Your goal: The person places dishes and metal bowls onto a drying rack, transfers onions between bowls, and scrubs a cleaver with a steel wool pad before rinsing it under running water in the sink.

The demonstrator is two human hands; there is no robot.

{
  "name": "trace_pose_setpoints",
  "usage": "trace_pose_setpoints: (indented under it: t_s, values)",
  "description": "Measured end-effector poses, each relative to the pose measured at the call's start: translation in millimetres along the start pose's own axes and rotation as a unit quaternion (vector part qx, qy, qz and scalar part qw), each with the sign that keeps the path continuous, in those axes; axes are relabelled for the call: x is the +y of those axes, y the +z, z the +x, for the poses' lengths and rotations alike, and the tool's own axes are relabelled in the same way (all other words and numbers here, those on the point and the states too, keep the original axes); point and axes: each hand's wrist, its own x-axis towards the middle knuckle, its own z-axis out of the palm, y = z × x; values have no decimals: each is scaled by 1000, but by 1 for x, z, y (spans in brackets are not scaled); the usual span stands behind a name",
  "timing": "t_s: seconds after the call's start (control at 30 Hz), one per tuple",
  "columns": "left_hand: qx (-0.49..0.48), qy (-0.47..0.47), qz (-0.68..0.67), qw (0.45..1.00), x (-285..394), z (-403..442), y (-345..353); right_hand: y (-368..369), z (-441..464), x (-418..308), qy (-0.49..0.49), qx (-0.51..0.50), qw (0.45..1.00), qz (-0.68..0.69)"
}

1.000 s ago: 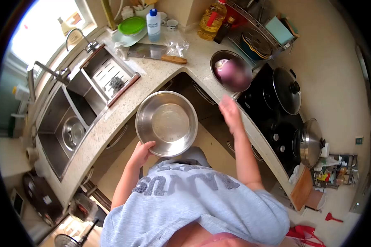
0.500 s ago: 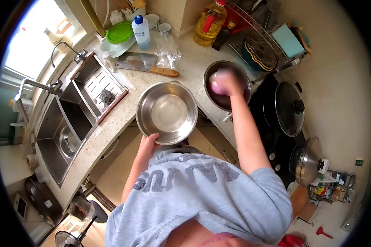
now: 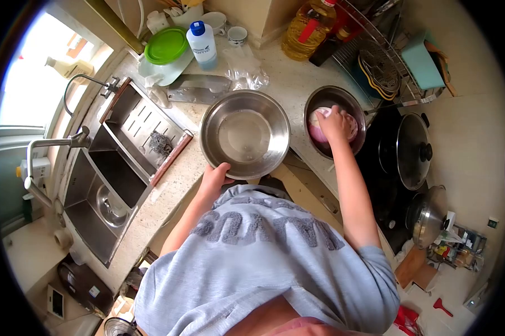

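Note:
A wide stainless steel bowl (image 3: 244, 171) is held by its near rim in my left hand (image 3: 214, 180), thumb over the edge. Its inside looks wet, with no food in it. To the right, a smaller, deeper metal bowl (image 3: 360, 111) stands on the counter. Inside it lies purple-and-white cut red onion (image 3: 318, 133). My right hand (image 3: 336, 122) reaches into this bowl, fingers curved over the onion and touching it. The palm side is hidden. Behind the wide bowl lies a cleaver (image 3: 193, 88), its handle covered by the bowl.
On the left is a double sink (image 3: 84, 199) with a steel scrubber (image 3: 160, 143) on its drainer. A blue-capped bottle (image 3: 202, 47), a green lid (image 3: 167, 46) and a plastic bag (image 3: 246, 68) stand behind. An oil bottle (image 3: 306, 33) and lidded pan (image 3: 414, 151) are right.
The wide bowl has moved farther out over the counter and now hides the cleaver's handle. My right hand stays in the smaller bowl, and the onion shows more clearly. The whole view has shifted.

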Motion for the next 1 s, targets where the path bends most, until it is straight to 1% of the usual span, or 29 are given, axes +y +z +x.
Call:
trace_pose_setpoints:
  t_s: [0.03,0.07,0.17,0.2,0.23,0.3,0.33,0.43,0.47,0.57,0.63,0.7,0.73,0.83,0.93,0.97,1.0]
  values:
    - [-5,-6,6,1000,5,1,0,2,-10,-3,42,71,996,-29]
    - [-10,-11,14,1000,6,7,-4,6,-8,3,70,11,997,31]
    - [-17,-34,43,998,12,20,-9,-2,-17,14,42,-8,989,143]
    - [-1,-35,37,999,13,20,-8,-23,-18,8,65,-53,982,168]
    - [11,-35,32,999,15,21,-5,-16,-16,17,77,-70,974,202]
    - [1,-32,23,999,21,22,0,6,-3,46,103,-94,953,269]
    - [-4,-33,18,999,23,21,3,7,-1,50,125,-128,937,300]
    - [-20,-42,-11,999,28,19,11,24,-9,50,176,-56,925,331]
    - [-17,-40,-12,999,28,20,12,24,-13,51,158,-54,914,369]
    - [-12,-31,-22,999,25,21,15,-8,-31,26,32,49,952,301]
    - [-10,-19,-30,999,22,21,12,-3,-41,14,-32,138,960,241]
    - [12,-5,-46,999,19,16,8,4,-48,2,-100,221,955,172]
    - [23,1,-53,998,17,13,5,8,-52,-1,-132,237,950,152]
    - [55,24,-70,996,16,6,0,8,-56,-3,-149,175,964,137]
    - [87,22,-68,994,14,4,-6,3,-49,12,-193,102,959,180]
    - [80,24,-71,994,13,4,-7,1,-49,17,-207,81,956,191]
    - [72,28,-74,994,12,4,-7,0,-50,20,-168,25,959,227]
